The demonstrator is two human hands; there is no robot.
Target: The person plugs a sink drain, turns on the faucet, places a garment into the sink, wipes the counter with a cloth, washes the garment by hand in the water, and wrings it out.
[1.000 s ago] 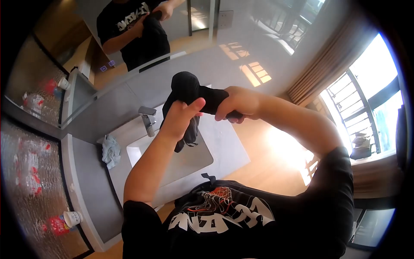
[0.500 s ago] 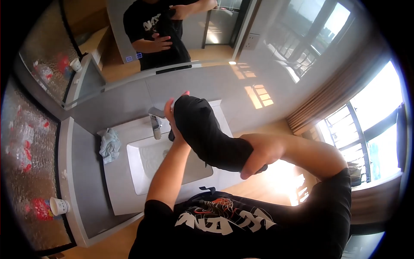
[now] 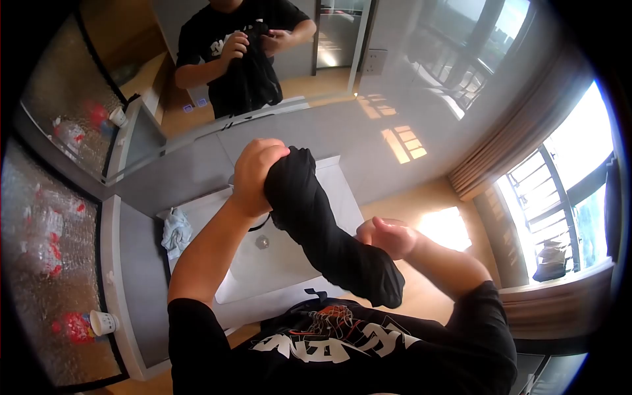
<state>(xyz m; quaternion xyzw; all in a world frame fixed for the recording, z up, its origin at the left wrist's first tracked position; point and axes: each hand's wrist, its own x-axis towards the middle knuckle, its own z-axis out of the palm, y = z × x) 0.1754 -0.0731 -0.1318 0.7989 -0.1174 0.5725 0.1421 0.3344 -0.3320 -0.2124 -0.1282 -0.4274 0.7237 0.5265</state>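
A black garment (image 3: 316, 214) of a kind I cannot make out stretches as a bunched length over the sink, its loose lower end (image 3: 388, 289) near my chest. My left hand (image 3: 258, 172) grips its upper end, fingers curled over the cloth. Lower down at the side, my right hand (image 3: 390, 238) is closed against the cloth, thumb uppermost; its fingertips are partly hidden behind the fabric. In the mirror (image 3: 164, 118) both hands appear at the garment's upper part, and the rest hangs down.
Below is a white sink (image 3: 227, 289) with a drain (image 3: 263, 242). A light grey-blue cloth (image 3: 176, 234) lies on the counter's left. A paper cup (image 3: 104, 323) rests at the left ledge by textured glass. A window (image 3: 553, 204) and curtain (image 3: 500, 158) are at the right.
My right hand has shifted up off the garment's lower end, which now hangs lower and nearer my chest. My left hand has turned, its back now showing. The faucet is now hidden.
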